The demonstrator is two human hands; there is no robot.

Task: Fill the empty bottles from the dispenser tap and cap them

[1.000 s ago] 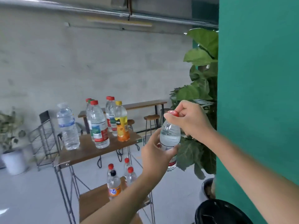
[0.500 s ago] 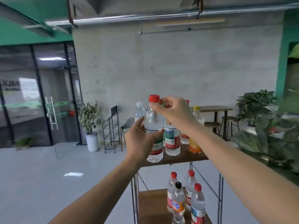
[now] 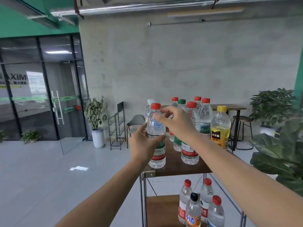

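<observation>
Change: since the earlier frame the bottle [image 3: 156, 141] is sitting lower, its base now meeting the top shelf [image 3: 176, 167], and the right hand [image 3: 176, 122] is coming off the red cap [image 3: 155, 106], which it was pinching before.
Shelf unit: standing in the lower centre of the frame, its wooden top shelf is carrying a cluster of capped bottles and its lower shelf [image 3: 160, 208] four more.
Bottle cluster: sitting at centre right, behind and beside the held bottle, are red-capped bottles, a green-capped one [image 3: 180, 126] and a yellow-capped juice bottle [image 3: 220, 126].
Left hand: the left hand [image 3: 144, 145] is wrapping the clear bottle's middle from the left side, thumb and fingers curling round the label.
Right hand: it is hovering just right of the bottle's neck, fingers loosely spread and slightly bent, holding nothing; whether a fingertip is touching the plastic, I cannot tell.
Held bottle: it is standing upright at the front left corner of the top shelf, filled with clear water.
Cap: the red cap is sitting on the bottle's neck, uncovered by either hand.
</observation>
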